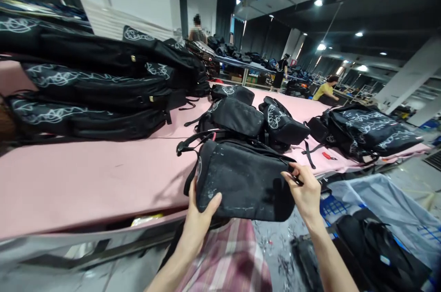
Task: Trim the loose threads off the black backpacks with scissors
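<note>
Presently, at the pink worktop's (pixel 86 177) near edge, the left grip (pixel 202 216) clasps the black bag's (pixel 241 179) lower left corner. The bag lies at two o'clock from it, long axis roughly nine-to-three. The right grip (pixel 307 188), equally near, pinches black material at the bag's upper right corner.

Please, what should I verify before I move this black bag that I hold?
1. Left hand grips the black bag, lower left: ok.
2. Right hand at the bag's upper right: ok.
3. Straps tucked in: not ok, black strap sticks out left.
4. Surface without marks: not ok, pale marks show.
5. Red item on pink table apart from bag: ok.
6. Bag's inside: cannot tell, hidden.
</note>
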Demonstrator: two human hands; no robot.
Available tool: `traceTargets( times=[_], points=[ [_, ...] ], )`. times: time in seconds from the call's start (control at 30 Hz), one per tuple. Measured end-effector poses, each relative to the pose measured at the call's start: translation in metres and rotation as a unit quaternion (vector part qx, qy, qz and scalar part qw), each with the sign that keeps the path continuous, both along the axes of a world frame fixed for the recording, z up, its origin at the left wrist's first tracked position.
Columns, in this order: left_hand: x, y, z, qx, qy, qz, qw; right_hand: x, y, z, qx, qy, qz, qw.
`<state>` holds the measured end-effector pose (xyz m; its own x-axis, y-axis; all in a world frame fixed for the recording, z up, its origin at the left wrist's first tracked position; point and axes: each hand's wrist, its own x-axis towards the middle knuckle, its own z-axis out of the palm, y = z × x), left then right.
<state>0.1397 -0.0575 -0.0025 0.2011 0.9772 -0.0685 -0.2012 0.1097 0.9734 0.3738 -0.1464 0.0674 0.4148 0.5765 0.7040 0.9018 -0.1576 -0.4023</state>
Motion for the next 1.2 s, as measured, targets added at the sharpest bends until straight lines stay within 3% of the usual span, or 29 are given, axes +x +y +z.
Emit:
traceTargets(
  times=[0.13, 0.33, 0.57, 0.8, 0.97, 1.07, 1.2],
  points=[
    [-0.005, -0.003, -0.014, 0.037, 0.036, -0.014, 0.999, -0.005, 0.003, 0.005, -0.037, -0.063, -0.023, 0.997],
    [-0.011, -0.016, -0.023, 0.044, 0.057, -0.051, 0.996, 0.002, -0.004, 0.007, -0.112, -0.098, -0.007, 0.989],
    [-0.012, -0.032, -0.027, 0.050, 0.072, -0.042, 0.995, -0.019, -0.020, 0.000, -0.153, -0.152, -0.128, 0.968],
    [0.003, -0.046, -0.052, 0.094, 0.105, -0.066, 0.988, -0.093, 0.009, 0.006, -0.076, 0.002, 0.008, 0.997],
    [-0.005, -0.048, -0.077, 0.108, 0.080, -0.076, 0.988, -0.147, 0.027, -0.014, -0.061, 0.030, 0.132, 0.989],
    [-0.027, -0.039, -0.103, 0.032, 0.069, -0.064, 0.995, -0.160, 0.020, -0.038, -0.098, 0.074, 0.210, 0.970],
    [-0.064, -0.019, -0.160, -0.068, 0.123, -0.042, 0.989, -0.149, -0.001, -0.072, -0.216, 0.234, 0.324, 0.891]
  ],
)
